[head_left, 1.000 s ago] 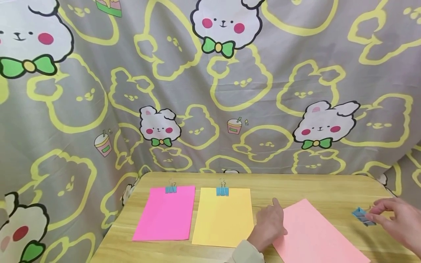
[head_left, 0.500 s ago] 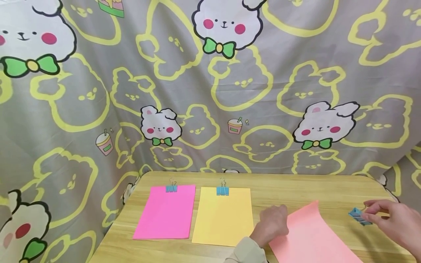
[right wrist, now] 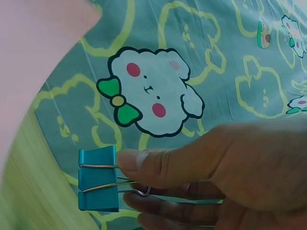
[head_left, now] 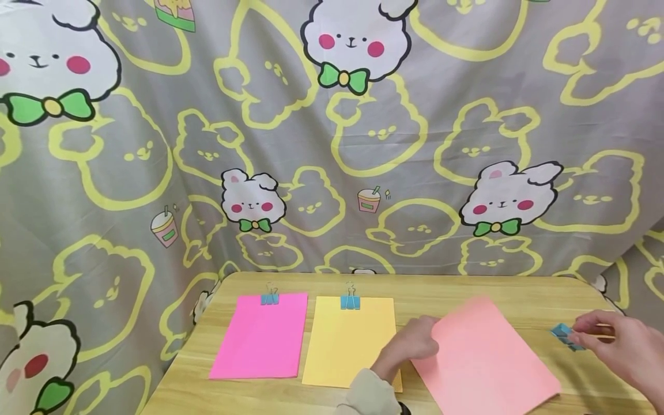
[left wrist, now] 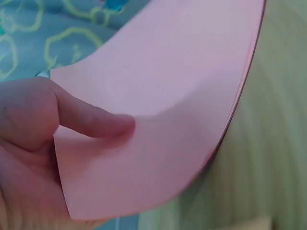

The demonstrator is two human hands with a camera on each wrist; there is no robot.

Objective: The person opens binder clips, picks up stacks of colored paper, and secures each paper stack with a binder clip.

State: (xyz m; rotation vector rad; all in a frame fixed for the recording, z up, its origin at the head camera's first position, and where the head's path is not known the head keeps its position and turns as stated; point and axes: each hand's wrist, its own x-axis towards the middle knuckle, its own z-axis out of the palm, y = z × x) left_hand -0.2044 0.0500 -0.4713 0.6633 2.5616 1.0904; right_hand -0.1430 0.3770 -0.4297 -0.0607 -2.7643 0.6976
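My left hand (head_left: 417, 340) grips the left edge of a stack of light pink paper (head_left: 487, 363). In the left wrist view the thumb lies on top of the pink paper (left wrist: 158, 86), which bends upward off the table. Over at the right, my right hand (head_left: 622, 343) pinches a blue binder clip (head_left: 566, 336) above the wood. The right wrist view shows the clip (right wrist: 98, 179) by its wire handles, between the thumb and the fingers of the right hand (right wrist: 192, 167).
Hot pink paper (head_left: 261, 340) lies at the left under a blue binder clip (head_left: 270, 299). Beside it is yellow paper (head_left: 350, 346) with another blue binder clip (head_left: 350, 302). A patterned curtain (head_left: 311, 144) hangs behind the wooden table (head_left: 436, 288).
My left hand has taken hold of the pink paper's edge. The paper has lifted and turned, its near right corner swinging into view. The right hand has kept the clip, nearly still.
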